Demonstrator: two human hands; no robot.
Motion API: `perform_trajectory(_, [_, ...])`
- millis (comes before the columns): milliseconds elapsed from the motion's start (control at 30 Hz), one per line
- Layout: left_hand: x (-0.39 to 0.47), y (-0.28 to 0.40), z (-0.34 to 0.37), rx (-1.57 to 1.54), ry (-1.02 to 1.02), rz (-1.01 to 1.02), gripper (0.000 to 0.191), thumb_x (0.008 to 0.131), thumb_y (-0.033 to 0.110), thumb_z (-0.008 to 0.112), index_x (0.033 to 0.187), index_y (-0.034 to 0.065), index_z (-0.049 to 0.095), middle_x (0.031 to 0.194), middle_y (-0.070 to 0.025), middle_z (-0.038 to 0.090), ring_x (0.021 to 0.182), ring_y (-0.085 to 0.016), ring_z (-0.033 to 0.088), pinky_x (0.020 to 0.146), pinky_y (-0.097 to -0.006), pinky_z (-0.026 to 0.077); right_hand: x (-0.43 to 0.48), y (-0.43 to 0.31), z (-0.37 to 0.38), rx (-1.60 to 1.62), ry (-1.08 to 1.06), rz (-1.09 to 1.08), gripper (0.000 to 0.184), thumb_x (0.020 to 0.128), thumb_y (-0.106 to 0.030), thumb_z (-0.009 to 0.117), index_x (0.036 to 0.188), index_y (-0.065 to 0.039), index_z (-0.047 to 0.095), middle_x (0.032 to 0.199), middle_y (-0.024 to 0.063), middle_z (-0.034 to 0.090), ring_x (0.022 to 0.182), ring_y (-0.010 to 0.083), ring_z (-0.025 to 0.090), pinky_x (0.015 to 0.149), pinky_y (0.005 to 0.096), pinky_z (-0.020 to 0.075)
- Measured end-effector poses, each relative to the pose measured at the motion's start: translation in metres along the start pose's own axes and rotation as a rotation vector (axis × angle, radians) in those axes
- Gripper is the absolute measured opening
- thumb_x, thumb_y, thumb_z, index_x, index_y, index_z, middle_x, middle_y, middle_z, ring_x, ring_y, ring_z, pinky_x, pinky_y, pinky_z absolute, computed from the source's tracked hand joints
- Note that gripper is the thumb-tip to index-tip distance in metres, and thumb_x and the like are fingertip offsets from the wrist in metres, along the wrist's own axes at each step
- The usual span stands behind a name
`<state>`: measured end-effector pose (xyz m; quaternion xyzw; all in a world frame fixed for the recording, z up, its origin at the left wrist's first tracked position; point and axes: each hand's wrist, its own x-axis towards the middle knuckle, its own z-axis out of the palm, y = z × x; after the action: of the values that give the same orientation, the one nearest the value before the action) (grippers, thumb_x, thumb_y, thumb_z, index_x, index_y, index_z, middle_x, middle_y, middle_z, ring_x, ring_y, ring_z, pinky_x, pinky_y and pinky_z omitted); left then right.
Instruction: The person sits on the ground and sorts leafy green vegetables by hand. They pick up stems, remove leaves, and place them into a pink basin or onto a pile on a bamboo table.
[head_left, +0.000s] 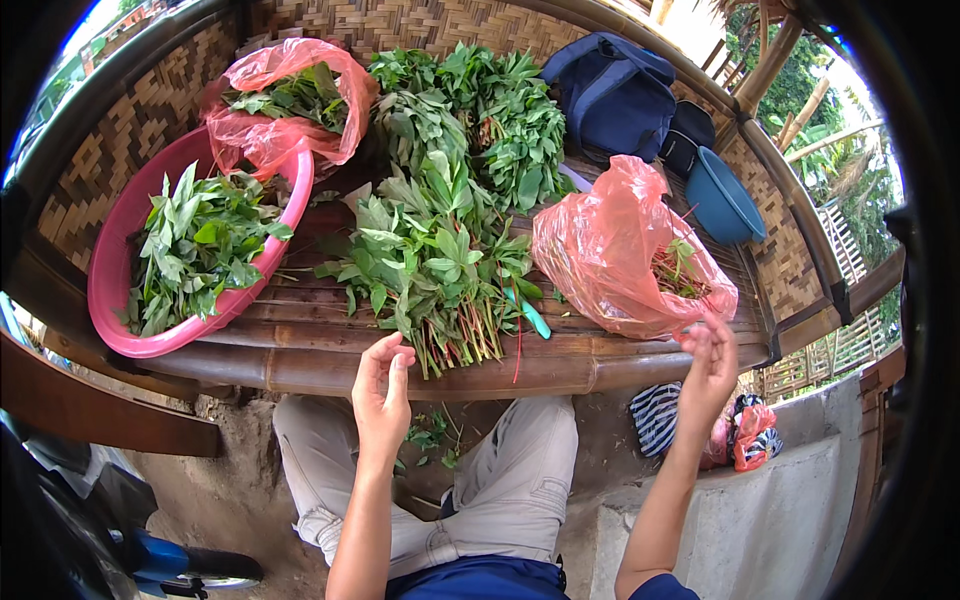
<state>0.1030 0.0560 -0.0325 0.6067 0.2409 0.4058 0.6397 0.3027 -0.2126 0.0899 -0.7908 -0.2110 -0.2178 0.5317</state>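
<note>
My left hand (381, 394) is raised at the front edge of the bamboo bench (450, 379), thumb and fingers apart, with nothing visible in it. Just beyond it lies a loose pile of leafy green stems (442, 262), their reddish cut ends towards me. A turquoise-handled tool (531, 313), probably a knife, is partly under the leaves. My right hand (711, 356) is at the near rim of a red plastic bag (600, 247) that holds thin reddish stems (679, 270). Whether its fingers pinch the plastic is unclear. Leaves with little stem fill a pink basin (296, 202) at left.
Behind the pile stand leafy bundles (472, 120), with another red bag of leaves (292, 52) at back left. A navy backpack (619, 97), a black pouch (688, 131) and a blue basin (724, 195) line the right side. Woven bamboo walls (427, 26) enclose the bench.
</note>
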Motion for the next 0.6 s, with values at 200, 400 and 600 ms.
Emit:
perform_trajectory(200, [-0.043, -0.044, 0.002, 0.021, -0.009, 0.013, 0.023, 0.102, 0.006, 0.050, 0.123, -0.0013, 0.055, 0.098, -0.0065, 0.065, 0.088, -0.012, 0.062, 0.084, -0.0262, 0.050, -0.102, -0.042, 0.133, 0.152, -0.599, -0.048, 0.020, 0.089, -0.009, 0.070, 0.108, -0.005, 0.069, 0.093, 0.0109, 0.069, 0.083, 0.0196, 0.069, 0.075, 0.0303, 0.0528])
perform_trajectory(400, [-0.064, -0.067, 0.000, 0.097, -0.125, 0.011, 0.022, 0.096, 0.003, 0.057, 0.118, -0.0010, 0.061, 0.096, -0.0126, 0.068, 0.087, -0.018, 0.068, 0.079, -0.0299, 0.053, -0.121, -0.054, 0.180, -0.149, -0.734, -0.127, 0.025, 0.082, -0.020, 0.076, 0.102, -0.007, 0.069, 0.094, 0.0069, 0.068, 0.080, 0.0205, 0.066, 0.072, 0.0340, 0.0530])
perform_trajectory(600, [-0.062, -0.071, -0.004, 0.106, -0.120, -0.001, 0.018, 0.096, 0.003, 0.057, 0.112, -0.0022, 0.063, 0.095, -0.0130, 0.069, 0.085, -0.019, 0.069, 0.078, -0.0302, 0.054, -0.128, -0.046, 0.193, -0.278, -0.734, -0.270, 0.025, 0.083, -0.014, 0.073, 0.105, -0.008, 0.063, 0.089, 0.0077, 0.066, 0.083, 0.0266, 0.066, 0.073, 0.0389, 0.0519])
